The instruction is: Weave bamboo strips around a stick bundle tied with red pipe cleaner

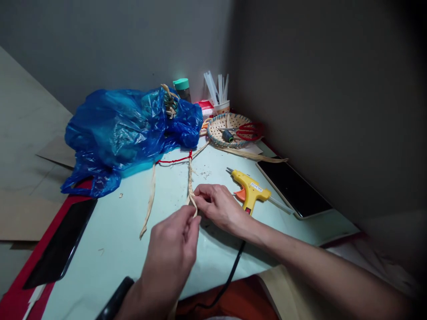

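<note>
A pale braid of flat plant-fibre strips point(190, 175) runs toward me down the middle of the table. Its far end meets a red cord point(175, 160). My left hand point(175, 242) is closed, pinching a strip at the near end between thumb and fingers. Just beyond it, my right hand point(218, 206) pinches the braid's lower part from the right, its fingertips close to the left hand's. A loose fibre strip point(151, 200) hangs from the cord's left end and lies on the table. Parts of the near strips are hidden behind my fingers.
A blue plastic bag point(123, 129) bulges at the back left. A yellow glue gun point(250, 189) lies right of my hands, near a tablet point(295, 186). Behind stands a woven basket point(215, 138) holding red-handled scissors point(250, 131) and dark thread point(227, 136). A dark phone point(62, 242) lies left.
</note>
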The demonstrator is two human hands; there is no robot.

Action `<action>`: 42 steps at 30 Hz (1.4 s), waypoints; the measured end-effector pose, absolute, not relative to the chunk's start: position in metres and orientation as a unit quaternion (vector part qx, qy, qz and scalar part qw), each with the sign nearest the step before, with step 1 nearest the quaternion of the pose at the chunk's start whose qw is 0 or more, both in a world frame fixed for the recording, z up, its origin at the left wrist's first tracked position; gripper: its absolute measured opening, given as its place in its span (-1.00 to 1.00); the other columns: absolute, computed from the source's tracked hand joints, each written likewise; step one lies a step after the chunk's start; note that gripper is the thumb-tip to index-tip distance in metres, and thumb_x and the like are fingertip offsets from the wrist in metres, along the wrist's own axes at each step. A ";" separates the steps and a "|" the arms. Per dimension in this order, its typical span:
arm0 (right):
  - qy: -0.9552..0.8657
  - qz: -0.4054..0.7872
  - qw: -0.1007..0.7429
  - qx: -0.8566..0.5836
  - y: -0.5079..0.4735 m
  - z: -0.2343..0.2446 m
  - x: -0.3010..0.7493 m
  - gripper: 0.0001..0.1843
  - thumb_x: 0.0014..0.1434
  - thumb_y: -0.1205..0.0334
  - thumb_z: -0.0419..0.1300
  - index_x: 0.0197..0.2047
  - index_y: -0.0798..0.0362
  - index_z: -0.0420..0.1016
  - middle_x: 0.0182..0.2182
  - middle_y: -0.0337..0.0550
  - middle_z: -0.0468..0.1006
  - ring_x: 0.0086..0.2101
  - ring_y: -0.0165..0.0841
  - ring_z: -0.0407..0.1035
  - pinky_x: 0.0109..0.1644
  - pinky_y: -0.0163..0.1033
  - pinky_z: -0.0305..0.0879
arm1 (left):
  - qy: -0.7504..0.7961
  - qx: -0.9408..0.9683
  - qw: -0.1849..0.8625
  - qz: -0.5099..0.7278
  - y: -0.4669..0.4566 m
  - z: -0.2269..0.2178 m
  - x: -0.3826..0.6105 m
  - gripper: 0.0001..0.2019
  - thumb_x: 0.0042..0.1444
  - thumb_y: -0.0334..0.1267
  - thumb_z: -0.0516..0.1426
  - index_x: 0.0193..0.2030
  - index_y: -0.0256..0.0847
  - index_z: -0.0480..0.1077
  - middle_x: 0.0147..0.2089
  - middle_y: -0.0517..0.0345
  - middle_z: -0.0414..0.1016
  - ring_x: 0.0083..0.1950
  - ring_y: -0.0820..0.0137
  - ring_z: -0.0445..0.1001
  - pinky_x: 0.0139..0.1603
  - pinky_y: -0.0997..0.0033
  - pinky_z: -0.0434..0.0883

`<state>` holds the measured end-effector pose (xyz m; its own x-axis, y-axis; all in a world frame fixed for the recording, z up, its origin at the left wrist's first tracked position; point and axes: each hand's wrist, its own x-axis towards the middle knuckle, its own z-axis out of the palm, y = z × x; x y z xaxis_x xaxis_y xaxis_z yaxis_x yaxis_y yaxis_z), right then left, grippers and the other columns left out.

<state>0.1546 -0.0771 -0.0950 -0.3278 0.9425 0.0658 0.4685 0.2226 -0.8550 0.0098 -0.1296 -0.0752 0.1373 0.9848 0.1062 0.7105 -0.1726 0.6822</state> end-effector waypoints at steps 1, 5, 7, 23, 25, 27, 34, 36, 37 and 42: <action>-0.711 0.402 0.305 -0.490 -0.077 -0.095 0.155 -0.80 0.15 0.30 0.04 -0.47 0.11 0.39 -0.63 -0.30 0.33 -0.57 -0.51 0.11 -0.47 -0.35 -0.08 | 0.580 0.746 0.185 0.269 -0.135 -0.081 0.015 -0.83 0.13 -0.25 0.08 -0.30 -0.19 0.50 -0.47 0.08 0.46 -0.48 0.35 0.37 -0.42 0.40 0.25; -0.644 0.550 0.300 -0.439 -0.075 -0.097 0.157 -0.73 0.21 0.22 0.02 -0.38 0.15 0.48 -0.50 -0.20 0.47 -0.54 -0.50 0.20 -0.44 -0.37 0.06 | 0.563 0.800 0.000 0.207 -0.149 -0.106 0.030 -0.63 0.17 -0.44 -0.08 -0.03 -0.31 0.48 -0.37 -0.12 0.50 -0.36 0.21 0.46 -0.40 0.33 0.27; -0.595 0.619 0.310 -0.409 -0.075 -0.098 0.157 -0.72 0.21 0.21 0.04 -0.36 0.18 0.50 -0.45 -0.16 0.50 -0.55 -0.51 0.18 -0.45 -0.39 0.09 | 0.577 0.796 -0.042 0.179 -0.152 -0.112 0.035 -0.56 0.16 -0.51 -0.14 0.04 -0.34 0.45 -0.39 -0.11 0.49 -0.38 0.23 0.45 -0.44 0.36 0.25; -0.518 0.689 0.379 -0.335 -0.076 -0.103 0.156 -0.81 0.21 0.25 0.08 -0.41 0.14 0.38 -0.53 -0.27 0.37 -0.51 -0.52 0.16 -0.39 -0.40 0.04 | 0.575 0.555 0.501 0.332 -0.092 -0.080 -0.009 -0.73 0.03 -0.10 0.20 -0.23 -0.16 0.25 -0.35 0.16 0.48 -0.30 0.33 0.46 -0.28 0.40 0.31; -0.506 0.705 0.376 -0.323 -0.076 -0.103 0.156 -0.82 0.21 0.27 0.07 -0.40 0.14 0.38 -0.51 -0.25 0.39 -0.46 -0.50 0.23 -0.33 -0.38 0.09 | 0.534 0.533 0.575 0.317 -0.083 -0.079 -0.007 -0.76 0.05 -0.15 0.18 -0.22 -0.19 0.25 -0.42 0.16 0.48 -0.37 0.37 0.44 -0.33 0.43 0.28; -0.499 0.710 0.372 -0.329 -0.076 -0.103 0.157 -0.84 0.21 0.27 0.08 -0.37 0.14 0.37 -0.50 -0.25 0.38 -0.46 -0.50 0.22 -0.32 -0.38 0.08 | 0.532 0.545 0.571 0.305 -0.077 -0.077 -0.007 -0.80 0.05 -0.21 0.17 -0.23 -0.21 0.28 -0.47 0.19 0.46 -0.42 0.41 0.40 -0.39 0.47 0.24; -0.458 0.728 0.367 -0.355 -0.076 -0.101 0.156 -0.85 0.17 0.27 0.11 -0.18 0.09 0.26 -0.55 -0.31 0.35 -0.50 -0.49 0.15 -0.40 -0.38 -0.01 | 0.542 0.656 0.431 0.299 -0.072 -0.077 -0.014 -0.93 0.12 -0.33 0.08 -0.25 -0.14 0.25 -0.49 0.31 0.36 -0.39 0.42 0.43 -0.32 0.44 0.28; -0.449 0.733 0.362 -0.360 -0.077 -0.101 0.155 -0.84 0.16 0.27 0.12 -0.18 0.09 0.24 -0.56 -0.32 0.35 -0.52 -0.50 0.12 -0.41 -0.38 -0.02 | 0.556 0.711 0.328 0.281 -0.073 -0.080 -0.012 -0.94 0.14 -0.36 0.04 -0.34 -0.14 0.21 -0.49 0.32 0.32 -0.43 0.44 0.37 -0.36 0.45 0.24; -0.448 0.733 0.362 -0.361 -0.077 -0.101 0.155 -0.84 0.16 0.27 0.12 -0.19 0.09 0.23 -0.56 -0.32 0.35 -0.52 -0.51 0.10 -0.42 -0.37 -0.03 | 0.558 0.734 0.277 0.271 -0.074 -0.082 -0.010 -0.91 0.14 -0.37 0.03 -0.38 -0.15 0.21 -0.49 0.32 0.30 -0.44 0.45 0.33 -0.38 0.44 0.21; -0.467 0.713 0.372 -0.368 -0.080 -0.102 0.156 -0.81 0.19 0.20 0.11 -0.16 0.05 0.19 -0.54 -0.35 0.34 -0.53 -0.50 0.07 -0.44 -0.37 -0.05 | 0.543 0.774 0.208 0.251 -0.083 -0.089 -0.008 -0.85 0.18 -0.38 0.00 -0.35 -0.17 0.37 -0.44 0.27 0.40 -0.43 0.45 0.31 -0.34 0.44 0.22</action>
